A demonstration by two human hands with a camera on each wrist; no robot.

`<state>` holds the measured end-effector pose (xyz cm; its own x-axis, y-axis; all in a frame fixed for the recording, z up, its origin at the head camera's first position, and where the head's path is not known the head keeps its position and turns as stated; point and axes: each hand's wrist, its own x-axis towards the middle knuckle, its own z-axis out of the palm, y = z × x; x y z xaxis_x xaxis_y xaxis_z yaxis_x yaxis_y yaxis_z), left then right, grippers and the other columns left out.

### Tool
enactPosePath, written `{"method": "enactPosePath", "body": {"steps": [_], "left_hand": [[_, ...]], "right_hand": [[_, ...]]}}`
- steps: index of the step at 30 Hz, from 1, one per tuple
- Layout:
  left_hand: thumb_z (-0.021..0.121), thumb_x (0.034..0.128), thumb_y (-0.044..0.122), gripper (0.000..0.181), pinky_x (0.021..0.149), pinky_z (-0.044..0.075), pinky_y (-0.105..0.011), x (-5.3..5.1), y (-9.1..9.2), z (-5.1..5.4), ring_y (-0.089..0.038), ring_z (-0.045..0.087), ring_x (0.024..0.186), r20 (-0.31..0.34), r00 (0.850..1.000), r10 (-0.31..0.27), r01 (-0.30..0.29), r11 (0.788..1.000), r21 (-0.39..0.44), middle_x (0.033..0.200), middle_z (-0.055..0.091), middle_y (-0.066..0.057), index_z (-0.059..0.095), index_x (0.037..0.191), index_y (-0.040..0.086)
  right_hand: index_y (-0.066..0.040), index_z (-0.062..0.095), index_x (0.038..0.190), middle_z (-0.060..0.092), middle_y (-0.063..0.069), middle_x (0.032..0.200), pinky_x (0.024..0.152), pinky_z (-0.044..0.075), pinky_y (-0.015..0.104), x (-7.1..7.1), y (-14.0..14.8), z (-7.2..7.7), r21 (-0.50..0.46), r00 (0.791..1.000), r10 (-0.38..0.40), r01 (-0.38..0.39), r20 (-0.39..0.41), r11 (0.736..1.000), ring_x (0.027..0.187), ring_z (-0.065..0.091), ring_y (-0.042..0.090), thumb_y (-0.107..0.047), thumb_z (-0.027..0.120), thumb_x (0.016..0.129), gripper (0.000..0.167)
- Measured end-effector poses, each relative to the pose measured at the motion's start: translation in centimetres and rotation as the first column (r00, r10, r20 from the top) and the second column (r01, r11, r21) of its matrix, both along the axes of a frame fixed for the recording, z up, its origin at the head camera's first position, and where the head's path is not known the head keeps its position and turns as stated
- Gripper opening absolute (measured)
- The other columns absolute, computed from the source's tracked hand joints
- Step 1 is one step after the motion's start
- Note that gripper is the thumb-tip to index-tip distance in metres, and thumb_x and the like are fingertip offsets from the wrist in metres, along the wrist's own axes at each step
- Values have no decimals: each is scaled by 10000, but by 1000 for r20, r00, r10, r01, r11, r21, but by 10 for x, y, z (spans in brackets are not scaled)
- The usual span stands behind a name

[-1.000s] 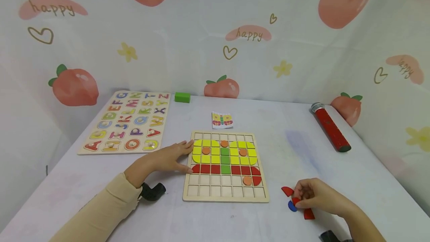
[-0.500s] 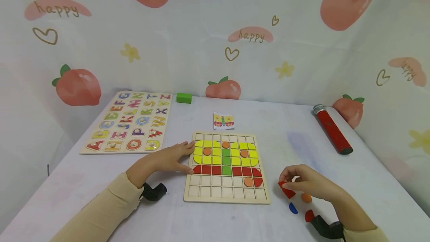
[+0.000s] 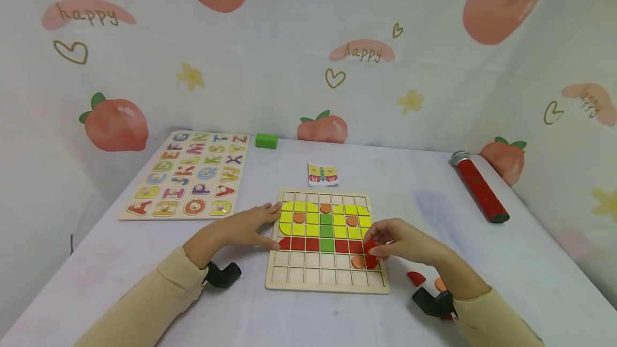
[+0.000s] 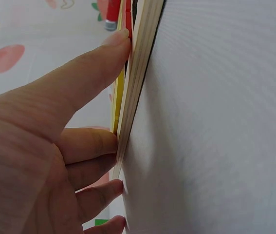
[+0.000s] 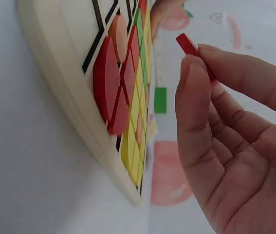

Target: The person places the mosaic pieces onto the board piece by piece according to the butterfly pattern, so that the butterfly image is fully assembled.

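Note:
A wooden grid board (image 3: 328,286) lies mid-table, bearing yellow, red, green and orange pieces in a butterfly-like pattern. My left hand (image 3: 245,226) rests along its left edge, thumb and fingers spread; the left wrist view shows the thumb (image 4: 91,73) and fingertips touching the rim. Over the board's right side, my right hand (image 3: 402,241) pinches a small red tile (image 5: 187,45) between thumb and index finger. In the right wrist view that tile is apart from the board, near two red quarter-round pieces (image 5: 106,80). The tile's full outline is partly hidden by the fingers.
Beneath the right forearm lie a loose red piece (image 3: 416,278) and an orange disc (image 3: 440,284). Behind the board is a small butterfly picture card (image 3: 323,174). An alphabet board (image 3: 185,175), a green block (image 3: 266,141) and a red microphone (image 3: 482,189) stand farther out.
My right hand has picked up a red tile from the loose pieces at the right and carried it left and away from me to the board. My left hand stays at the board's edge.

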<state>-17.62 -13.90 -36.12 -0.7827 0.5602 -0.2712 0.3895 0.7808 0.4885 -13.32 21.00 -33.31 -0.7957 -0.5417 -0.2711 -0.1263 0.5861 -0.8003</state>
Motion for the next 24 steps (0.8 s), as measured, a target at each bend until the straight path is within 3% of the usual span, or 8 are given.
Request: {"method": "enactPosePath", "body": {"steps": [6,12,24], "left_hand": [[709,764,483,882,1156,186,-490,-1,0,0,-292,132,1449,8,1000,-2,2,1000,4,1560,197,-16,317,1450,91],[703,754,514,903,1154,191,-492,-2,-2,-1,-288,130,1450,1,1000,-12,12,1000,-9,1562,187,-6,308,1455,104],[714,755,493,889,1154,193,-490,-1,-1,-1,-272,120,1454,11,1000,5,-5,1000,-18,1562,186,4,313,1455,119]], "right_hand": [[2,593,921,561,27,777,613,481,194,-10,-21,-6,18,1000,24,-24,-1,1000,738,525,154,-135,717,809,215],[-32,676,870,651,31,782,646,511,200,-17,-37,-10,48,997,73,-73,11,996,693,555,147,-146,705,822,127],[-35,647,800,640,18,723,590,518,240,-17,-52,-14,106,998,57,-59,27,993,592,557,116,-83,712,804,80]]}}
